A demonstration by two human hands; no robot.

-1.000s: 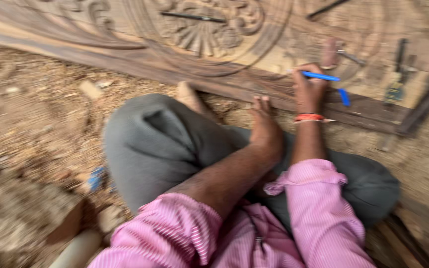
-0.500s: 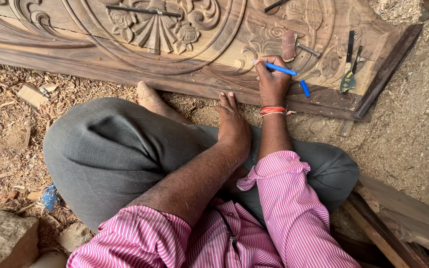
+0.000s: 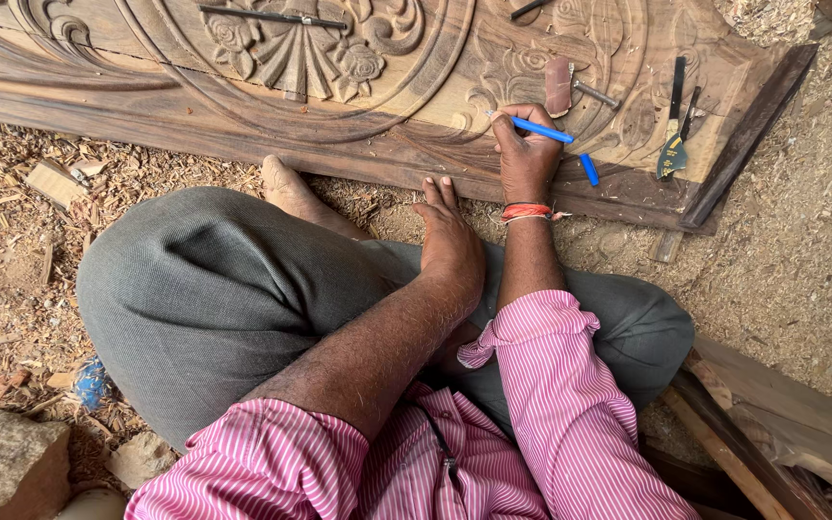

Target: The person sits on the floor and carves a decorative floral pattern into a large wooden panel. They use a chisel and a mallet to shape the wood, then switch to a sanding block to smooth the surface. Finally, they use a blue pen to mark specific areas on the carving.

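On carved panel (image 3: 416, 87), blue pen (image 3: 541, 128) in right hand (image 3: 524, 159)

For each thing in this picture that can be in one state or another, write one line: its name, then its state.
right hand: closed around the blue pen, tip on the wood
blue pen: uncapped, held slanted
pen cap: off, lying on the carved wooden panel
left hand: open, flat, holding nothing
carved wooden panel: lying flat on the ground
mallet: lying unused on the panel
chisels: lying unused

A woodcarving workshop on open ground: a carved wooden panel (image 3: 358, 87) lies at twelve o'clock, chisels (image 3: 674, 120) at one o'clock, wood chips (image 3: 21, 173) and sawdust (image 3: 801, 250) around.
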